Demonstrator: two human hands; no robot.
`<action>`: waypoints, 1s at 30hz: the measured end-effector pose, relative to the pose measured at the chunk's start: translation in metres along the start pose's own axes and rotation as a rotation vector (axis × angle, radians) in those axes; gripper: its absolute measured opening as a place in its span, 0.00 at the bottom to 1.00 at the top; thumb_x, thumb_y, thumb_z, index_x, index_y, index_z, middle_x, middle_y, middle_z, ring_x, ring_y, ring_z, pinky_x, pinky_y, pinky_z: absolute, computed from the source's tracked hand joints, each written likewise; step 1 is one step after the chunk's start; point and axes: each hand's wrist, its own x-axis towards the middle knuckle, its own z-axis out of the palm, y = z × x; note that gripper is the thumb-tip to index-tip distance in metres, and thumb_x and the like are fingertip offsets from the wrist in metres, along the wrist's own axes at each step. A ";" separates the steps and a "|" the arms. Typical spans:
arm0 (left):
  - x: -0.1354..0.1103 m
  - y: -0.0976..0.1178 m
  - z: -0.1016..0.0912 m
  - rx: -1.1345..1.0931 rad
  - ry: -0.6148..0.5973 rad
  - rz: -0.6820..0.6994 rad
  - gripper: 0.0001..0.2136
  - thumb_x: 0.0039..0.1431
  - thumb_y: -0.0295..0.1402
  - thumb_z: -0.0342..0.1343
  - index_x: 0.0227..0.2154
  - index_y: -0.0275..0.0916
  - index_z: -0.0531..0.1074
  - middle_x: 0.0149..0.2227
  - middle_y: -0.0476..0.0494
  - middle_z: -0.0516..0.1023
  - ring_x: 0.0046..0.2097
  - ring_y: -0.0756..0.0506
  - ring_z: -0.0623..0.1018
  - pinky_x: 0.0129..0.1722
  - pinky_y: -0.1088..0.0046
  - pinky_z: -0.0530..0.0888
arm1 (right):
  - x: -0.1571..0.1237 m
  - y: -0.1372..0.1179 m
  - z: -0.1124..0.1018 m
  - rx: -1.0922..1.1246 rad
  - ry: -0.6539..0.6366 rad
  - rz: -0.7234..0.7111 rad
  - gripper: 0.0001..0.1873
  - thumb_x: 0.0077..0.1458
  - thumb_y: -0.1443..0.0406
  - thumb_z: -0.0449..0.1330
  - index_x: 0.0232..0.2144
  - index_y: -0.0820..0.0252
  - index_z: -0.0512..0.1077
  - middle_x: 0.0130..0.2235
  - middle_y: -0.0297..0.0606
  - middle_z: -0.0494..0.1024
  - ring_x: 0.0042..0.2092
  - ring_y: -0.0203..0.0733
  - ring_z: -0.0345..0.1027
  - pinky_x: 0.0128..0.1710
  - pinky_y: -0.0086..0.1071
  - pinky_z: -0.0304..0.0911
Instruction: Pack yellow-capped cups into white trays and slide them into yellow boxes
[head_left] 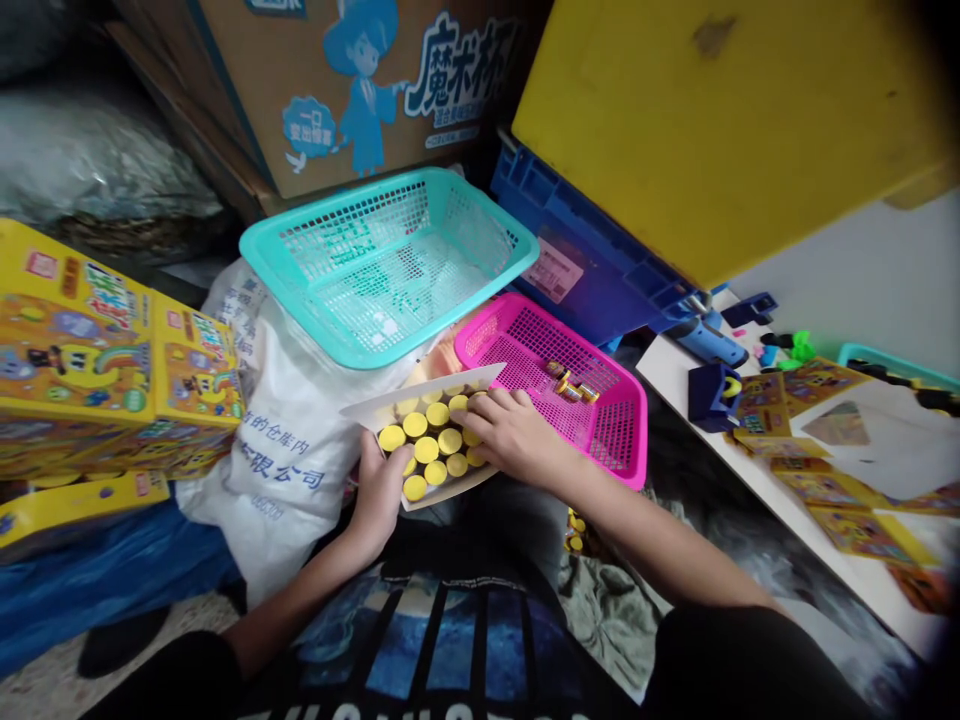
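From the head view, I have my left hand (377, 490) gripping the edge of a white card tray (390, 406) of round yellow caps (426, 450). My right hand (510, 435) rests spread over them, just beside a pink plastic mesh basket (622, 420).

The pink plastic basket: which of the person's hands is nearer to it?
Right. The right hand lies at the near edge of the pink plastic basket; the left hand is farther off, holding the lower edge of a white card.
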 end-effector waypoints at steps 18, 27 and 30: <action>0.004 -0.008 -0.001 0.015 0.026 0.030 0.22 0.50 0.31 0.61 0.50 0.45 0.67 0.52 0.42 0.77 0.55 0.38 0.78 0.57 0.60 0.76 | -0.042 0.156 0.017 0.281 -0.288 0.815 0.17 0.56 0.67 0.61 0.49 0.61 0.74 0.40 0.44 0.84 0.41 0.47 0.79 0.42 0.36 0.71; 0.004 -0.007 -0.002 0.039 0.032 0.031 0.16 0.50 0.32 0.61 0.41 0.45 0.65 0.46 0.46 0.77 0.49 0.39 0.79 0.51 0.61 0.78 | -0.055 0.060 -0.056 0.586 0.084 0.253 0.13 0.57 0.61 0.67 0.43 0.55 0.71 0.48 0.43 0.80 0.50 0.52 0.73 0.50 0.49 0.68; 0.003 -0.005 -0.002 0.040 0.016 0.045 0.16 0.51 0.31 0.61 0.42 0.45 0.65 0.46 0.45 0.77 0.50 0.39 0.78 0.50 0.62 0.79 | -0.037 0.032 -0.039 0.190 0.047 0.199 0.13 0.55 0.63 0.69 0.42 0.57 0.75 0.50 0.48 0.78 0.50 0.57 0.67 0.49 0.52 0.64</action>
